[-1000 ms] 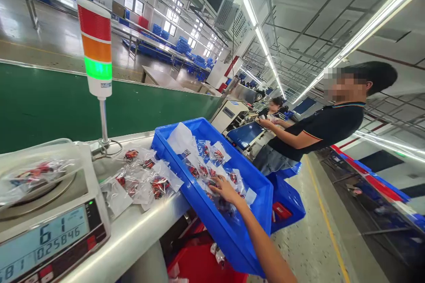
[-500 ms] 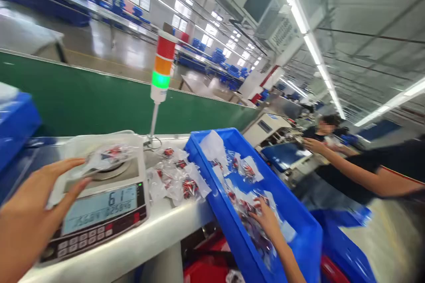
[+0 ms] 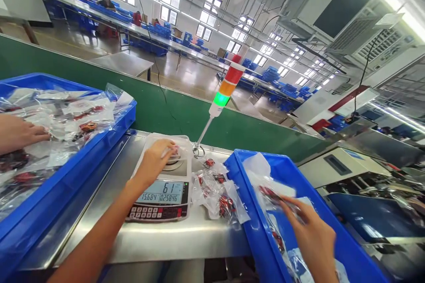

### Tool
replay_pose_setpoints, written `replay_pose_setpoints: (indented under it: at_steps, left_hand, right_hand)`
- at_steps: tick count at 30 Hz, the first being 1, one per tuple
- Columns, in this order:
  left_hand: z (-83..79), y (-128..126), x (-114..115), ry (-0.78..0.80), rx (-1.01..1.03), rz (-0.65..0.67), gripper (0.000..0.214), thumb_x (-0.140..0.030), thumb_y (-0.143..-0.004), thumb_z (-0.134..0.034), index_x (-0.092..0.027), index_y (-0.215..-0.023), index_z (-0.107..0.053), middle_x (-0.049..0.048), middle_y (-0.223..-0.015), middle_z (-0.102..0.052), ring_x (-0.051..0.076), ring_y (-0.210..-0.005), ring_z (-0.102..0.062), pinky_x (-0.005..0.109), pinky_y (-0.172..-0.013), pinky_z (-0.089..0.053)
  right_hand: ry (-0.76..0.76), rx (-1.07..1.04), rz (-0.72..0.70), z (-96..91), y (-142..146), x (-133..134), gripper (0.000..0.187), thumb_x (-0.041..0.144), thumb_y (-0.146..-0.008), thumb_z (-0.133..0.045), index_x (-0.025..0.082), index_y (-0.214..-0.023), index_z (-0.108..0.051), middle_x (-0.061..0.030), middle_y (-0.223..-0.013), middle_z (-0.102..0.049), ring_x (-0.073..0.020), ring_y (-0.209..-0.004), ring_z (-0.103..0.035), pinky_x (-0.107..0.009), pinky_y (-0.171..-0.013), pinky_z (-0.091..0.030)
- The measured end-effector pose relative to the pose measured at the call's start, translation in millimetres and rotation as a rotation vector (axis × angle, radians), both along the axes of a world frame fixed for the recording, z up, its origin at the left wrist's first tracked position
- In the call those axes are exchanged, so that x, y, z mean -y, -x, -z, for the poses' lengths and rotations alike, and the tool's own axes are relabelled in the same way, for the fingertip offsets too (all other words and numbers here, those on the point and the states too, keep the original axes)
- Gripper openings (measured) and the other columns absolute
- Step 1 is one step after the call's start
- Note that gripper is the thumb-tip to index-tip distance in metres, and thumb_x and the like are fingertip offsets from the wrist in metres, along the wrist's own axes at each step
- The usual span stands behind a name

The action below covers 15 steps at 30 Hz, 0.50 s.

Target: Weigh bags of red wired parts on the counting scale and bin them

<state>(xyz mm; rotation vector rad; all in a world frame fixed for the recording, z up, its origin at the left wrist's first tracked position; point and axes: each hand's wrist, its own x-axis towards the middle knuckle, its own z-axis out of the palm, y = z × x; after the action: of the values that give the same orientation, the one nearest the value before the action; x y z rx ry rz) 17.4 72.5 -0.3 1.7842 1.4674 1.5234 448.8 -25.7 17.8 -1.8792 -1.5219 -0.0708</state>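
Blue plastic crate under the right hand, with fingers pinching a clear bag of red parts, long axis running sideways from the grip toward the crate's left wall. Left hand nearer to the steel scale, fingers pressed down on a small bag on the pan, not spread. On the scale display, readable numbers 61, 15684 and 025846. Just beside the scale, more clear bags on the steel table. At far left, another person's hand over a second blue crate.

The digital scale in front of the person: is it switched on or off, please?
On: the digital scale has a lit display, and the reading 61 shows clearly on it.
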Motion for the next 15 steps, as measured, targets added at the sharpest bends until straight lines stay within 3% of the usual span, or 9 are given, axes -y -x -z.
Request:
replay_pose_setpoints:
  at_steps: [2,4,8,10,12,15]
  left_hand:
    - [-6.1,5.7,-12.9,0.004,0.084,-0.117,0.021,-0.040,-0.092,-0.053,-0.021,-0.085,-0.061,0.0074,-0.101,-0.076,0.023,-0.094,-0.073,0.042,-0.092,-0.060]
    - [-16.8,22.3,-17.6,-0.019,0.205,-0.246,0.022,-0.041,-0.092,-0.051,-0.020,-0.090,-0.056,0.0087,-0.104,-0.076,0.022,-0.090,-0.075,0.040,-0.085,-0.062]
    - [-48.7,77.7,0.1,-0.142,0.375,-0.507,0.028,-0.049,-0.086,-0.060,-0.021,-0.090,-0.055,0.0032,-0.100,-0.073,0.023,-0.091,-0.076,0.043,-0.085,-0.062]
    - [-63.5,105.2,17.5,-0.183,0.279,-0.660,0.029,-0.049,-0.090,-0.059,-0.020,-0.091,-0.057,0.0022,-0.100,-0.072,0.025,-0.102,-0.075,0.048,-0.086,-0.058]
    - [-72.6,125.2,34.3,-0.180,0.070,-0.842,0.033,-0.048,-0.098,-0.054,-0.015,-0.099,-0.059,0.0056,-0.112,-0.070,0.032,-0.119,-0.067,0.054,-0.080,-0.050]
    - [-71.3,135.0,50.0,-0.140,-0.232,-0.965,0.044,-0.046,-0.105,-0.045,-0.008,-0.126,-0.053,0.0147,-0.139,-0.059,0.041,-0.140,-0.048,0.065,-0.082,-0.042]
  right_hand:
    - [0.006,-0.104,-0.304,-15.0,75.5,-43.4,0.044,0.065,-0.087,-0.060,0.026,-0.098,-0.079,-0.0066,-0.104,-0.081,-0.0284,-0.090,-0.074,-0.043,-0.085,-0.060]
    - [0.006,-0.150,-0.544,-17.3,141.3,-85.4,0.036,0.056,-0.093,-0.059,0.025,-0.098,-0.078,-0.0064,-0.103,-0.080,-0.0258,-0.092,-0.073,-0.041,-0.085,-0.059]
    - [0.040,-0.069,-0.762,-2.5,232.6,-141.5,0.024,0.041,-0.097,-0.057,0.027,-0.100,-0.077,-0.0041,-0.104,-0.079,-0.0254,-0.103,-0.071,-0.043,-0.093,-0.056]
    - [0.048,-0.040,-0.784,5.2,252.9,-150.9,0.020,0.036,-0.096,-0.059,0.027,-0.101,-0.077,-0.0031,-0.107,-0.079,-0.0248,-0.106,-0.070,-0.044,-0.098,-0.054]
    - [0.046,-0.028,-0.766,10.2,251.0,-150.8,0.021,0.033,-0.096,-0.057,0.027,-0.103,-0.076,-0.0033,-0.113,-0.079,-0.0241,-0.110,-0.070,-0.042,-0.101,-0.052]
    - [0.037,-0.019,-0.637,14.7,200.8,-141.7,0.030,0.038,-0.097,-0.050,0.024,-0.107,-0.074,-0.0063,-0.117,-0.078,-0.0255,-0.112,-0.069,-0.043,-0.103,-0.050]
